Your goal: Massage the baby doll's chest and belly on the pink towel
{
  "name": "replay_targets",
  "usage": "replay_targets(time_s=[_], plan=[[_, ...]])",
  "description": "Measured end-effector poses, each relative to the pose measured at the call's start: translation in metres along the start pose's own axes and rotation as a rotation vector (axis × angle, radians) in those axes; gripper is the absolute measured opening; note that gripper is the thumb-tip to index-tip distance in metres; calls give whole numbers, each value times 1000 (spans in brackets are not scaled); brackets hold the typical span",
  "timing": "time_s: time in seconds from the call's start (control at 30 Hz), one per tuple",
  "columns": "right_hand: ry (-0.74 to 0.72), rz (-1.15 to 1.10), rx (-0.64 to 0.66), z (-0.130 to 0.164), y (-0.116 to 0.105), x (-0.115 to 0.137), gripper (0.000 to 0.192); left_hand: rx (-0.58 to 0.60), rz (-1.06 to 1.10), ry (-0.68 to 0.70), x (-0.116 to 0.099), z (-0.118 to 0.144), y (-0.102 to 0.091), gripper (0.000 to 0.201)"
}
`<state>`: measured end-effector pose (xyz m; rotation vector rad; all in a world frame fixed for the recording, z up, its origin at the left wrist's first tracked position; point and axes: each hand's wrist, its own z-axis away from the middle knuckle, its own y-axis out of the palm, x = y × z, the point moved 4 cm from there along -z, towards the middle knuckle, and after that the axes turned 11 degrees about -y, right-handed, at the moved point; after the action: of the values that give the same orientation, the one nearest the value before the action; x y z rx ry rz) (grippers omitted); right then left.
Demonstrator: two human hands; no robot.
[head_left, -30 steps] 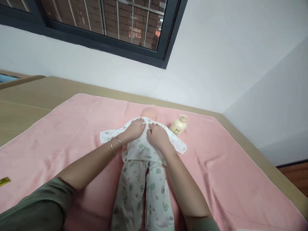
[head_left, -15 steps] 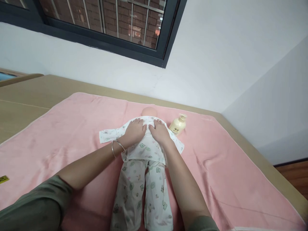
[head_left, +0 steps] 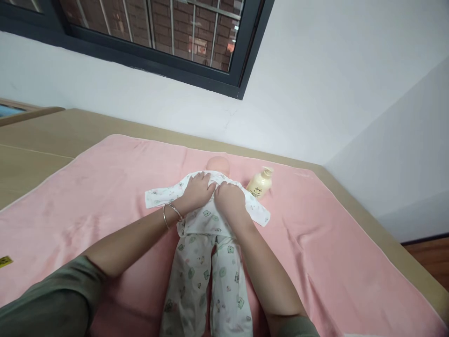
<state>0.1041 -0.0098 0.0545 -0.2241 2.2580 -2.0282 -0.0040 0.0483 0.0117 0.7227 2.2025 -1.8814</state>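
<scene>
We see the doll (head_left: 206,243) lying lengthwise away from us on the pink towel (head_left: 105,187), legs nearest. Our left hand (head_left: 197,189) and right hand (head_left: 229,201) rest open, palms down, on its printed shirt (head_left: 206,216), the head (head_left: 218,164) just beyond; a lotion bottle (head_left: 260,184) stands to the right.

Pink towel (head_left: 105,187), white green-printed baby suit (head_left: 206,262), cream bottle (head_left: 260,183).

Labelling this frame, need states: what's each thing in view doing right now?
Left hand: flat on the doll's chest, fingers spread.
Right hand: on the chest beside it, fingers curled.
Doll: lying flat, dressed.
Doll's top: closed, sleeves spread.
Lotion bottle: upright, untouched.
Pink towel: spread flat under the doll.
Window: cannot tell if shut.
</scene>
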Motion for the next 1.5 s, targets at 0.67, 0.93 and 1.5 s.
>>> replay_targets(time_s=[0.67, 0.93, 1.5], plan=[[-20, -55, 67, -1, 2, 1, 49, 134, 147, 14, 3, -6, -12, 44], [-19, -214, 66, -5, -4, -21, 38, -5, -5, 79, -6, 10, 0, 51], [-46, -78, 84, 1, -6, -6, 40, -107, 64, 40, -2, 9, 9, 47]])
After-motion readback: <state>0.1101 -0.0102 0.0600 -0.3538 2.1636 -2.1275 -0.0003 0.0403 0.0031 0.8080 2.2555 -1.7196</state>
